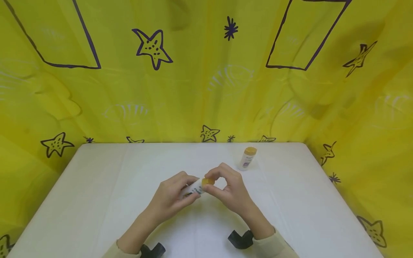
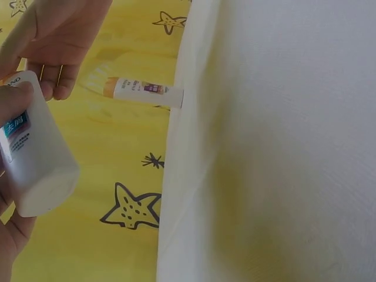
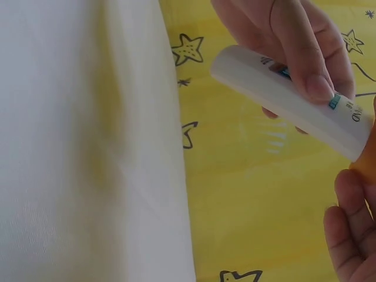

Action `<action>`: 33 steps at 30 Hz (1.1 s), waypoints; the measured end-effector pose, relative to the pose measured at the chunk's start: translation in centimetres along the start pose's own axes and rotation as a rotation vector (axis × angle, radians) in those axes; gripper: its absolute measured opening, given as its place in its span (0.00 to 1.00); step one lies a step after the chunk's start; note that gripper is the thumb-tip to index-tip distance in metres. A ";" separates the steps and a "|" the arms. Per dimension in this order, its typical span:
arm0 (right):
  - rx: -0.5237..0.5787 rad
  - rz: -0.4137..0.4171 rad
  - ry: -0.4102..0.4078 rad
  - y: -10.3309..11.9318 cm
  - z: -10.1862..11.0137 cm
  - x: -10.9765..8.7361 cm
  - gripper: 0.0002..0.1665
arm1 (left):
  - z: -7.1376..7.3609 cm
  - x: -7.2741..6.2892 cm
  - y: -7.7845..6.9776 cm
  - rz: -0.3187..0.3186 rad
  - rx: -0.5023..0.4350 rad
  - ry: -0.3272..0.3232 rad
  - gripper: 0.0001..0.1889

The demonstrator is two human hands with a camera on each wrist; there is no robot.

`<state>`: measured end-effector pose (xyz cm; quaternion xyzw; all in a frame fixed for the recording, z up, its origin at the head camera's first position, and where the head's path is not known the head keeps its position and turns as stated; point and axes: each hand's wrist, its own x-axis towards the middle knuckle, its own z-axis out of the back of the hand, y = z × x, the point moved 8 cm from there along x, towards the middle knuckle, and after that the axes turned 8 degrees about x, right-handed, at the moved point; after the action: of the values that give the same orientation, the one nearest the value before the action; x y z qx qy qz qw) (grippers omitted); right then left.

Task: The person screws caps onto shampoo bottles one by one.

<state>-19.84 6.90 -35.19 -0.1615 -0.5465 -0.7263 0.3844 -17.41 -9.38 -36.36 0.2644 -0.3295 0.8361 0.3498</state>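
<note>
A white bottle [image 1: 194, 188] with an orange-yellow cap [image 1: 207, 182] is held tilted above the table, its capped end toward the right. My left hand [image 1: 171, 195] grips the bottle's body, thumb along one side and fingers on the other. With thumb and forefinger, my right hand [image 1: 231, 189] pinches the cap. In the right wrist view the white body [image 3: 288, 97] and part of the orange cap [image 3: 365, 161] show together, and no gap is visible between them. The left wrist view shows the bottle's base [image 2: 50, 188] and a teal label.
A second white bottle [image 1: 247, 160] with an orange-yellow cap stands upright toward the back right of the white table [image 1: 129, 172]. Yellow curtains [image 1: 187, 89] with dark star drawings surround the table's back and sides. Black curved pieces [image 1: 240, 239] sit by both wrists.
</note>
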 end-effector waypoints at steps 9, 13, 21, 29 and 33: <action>-0.025 -0.020 -0.064 0.2 0.2 0.0 0.17 | 0.3 0.3 -0.7 -0.056 0.065 -0.050 0.14; -0.018 -0.019 -0.043 0.1 0.1 0.1 0.17 | 0.4 0.3 -0.5 -0.039 0.057 -0.044 0.14; 0.026 -0.004 0.021 0.0 0.0 0.1 0.17 | 0.0 -0.1 0.3 0.014 -0.017 -0.011 0.14; -0.012 -0.047 -0.077 0.0 0.1 0.0 0.14 | 0.0 -0.1 -0.6 -0.046 0.129 -0.055 0.16; -0.014 -0.023 -0.098 -0.1 0.2 0.0 0.17 | 0.1 0.0 -0.5 -0.022 0.143 -0.067 0.17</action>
<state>-19.91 7.11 -35.18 -0.1934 -0.5616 -0.7255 0.3476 -17.01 -9.19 -36.13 0.3202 -0.2777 0.8443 0.3278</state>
